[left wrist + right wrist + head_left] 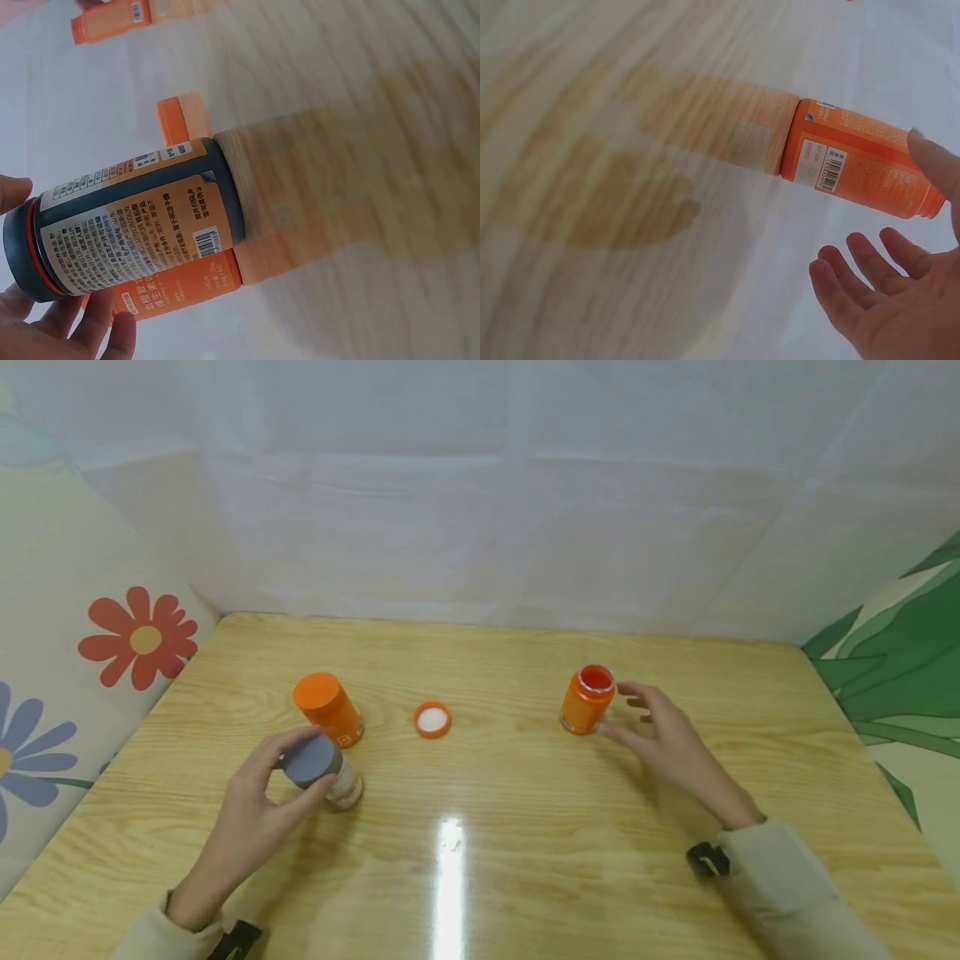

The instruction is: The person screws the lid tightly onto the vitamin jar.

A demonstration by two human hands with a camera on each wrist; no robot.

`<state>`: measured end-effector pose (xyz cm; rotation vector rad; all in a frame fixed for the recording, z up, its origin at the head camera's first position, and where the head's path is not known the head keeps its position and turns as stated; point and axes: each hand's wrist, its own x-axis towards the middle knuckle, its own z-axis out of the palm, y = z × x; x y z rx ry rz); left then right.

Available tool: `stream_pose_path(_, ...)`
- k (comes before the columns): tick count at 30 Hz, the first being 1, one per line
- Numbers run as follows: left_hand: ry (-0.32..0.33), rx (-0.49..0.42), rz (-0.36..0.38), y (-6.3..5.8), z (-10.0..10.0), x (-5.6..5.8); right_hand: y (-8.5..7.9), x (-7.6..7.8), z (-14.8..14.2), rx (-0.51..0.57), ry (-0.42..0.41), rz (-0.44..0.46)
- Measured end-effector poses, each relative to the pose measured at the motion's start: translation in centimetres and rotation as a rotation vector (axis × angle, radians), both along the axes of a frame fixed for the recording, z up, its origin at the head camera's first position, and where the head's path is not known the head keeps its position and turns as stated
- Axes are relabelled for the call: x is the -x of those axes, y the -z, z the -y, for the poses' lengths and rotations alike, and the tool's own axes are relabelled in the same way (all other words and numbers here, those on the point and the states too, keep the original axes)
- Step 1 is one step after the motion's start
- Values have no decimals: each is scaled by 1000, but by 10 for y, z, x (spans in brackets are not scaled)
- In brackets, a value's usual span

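Looks to me like a take-hold-or-let-go step: my left hand point(255, 814) has thumb and fingers curled round the lid of the grey-lidded jar point(324, 768), while my right hand point(667, 739) is spread loosely beside the open orange bottle point(585, 706), not gripping it. Can't tell if the thumb touches. Going by the loose orange cap point(432, 720) on the table point(517, 810), the open bottle is right of it, the jar is left and nearer me, and a closed orange bottle point(330, 710) is straight left. I reckon the next move calls for a gentle right hand, no bumping. Jar and open bottle both stand upright, long axes vertical, lid on top, open mouth up.
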<state>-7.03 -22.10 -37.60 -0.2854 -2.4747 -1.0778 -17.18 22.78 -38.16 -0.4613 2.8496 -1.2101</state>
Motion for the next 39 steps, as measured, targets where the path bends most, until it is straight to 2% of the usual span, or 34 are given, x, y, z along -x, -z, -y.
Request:
stream_pose_path(4,-2,4,-26,1,-1,0,-1,4,2,3,-7,2)
stream_pose_path(12,35,1,-197,0,-7,1,4,9,8,24,-21,22)
stream_pose_path(20,106,0,-352,-1,-28,2,5,13,12,35,-21,45)
stream_pose_path(27,208,-14,-459,2,-51,6,5,15,15,46,-29,57)
stream_pose_path(29,243,-17,-456,3,-56,7,6,16,15,44,-32,63)
stream_pose_path(33,293,-32,-403,4,-62,10,7,16,15,42,-34,64)
stream_pose_path(39,318,-56,-234,3,-67,13,7,16,15,44,-35,66)
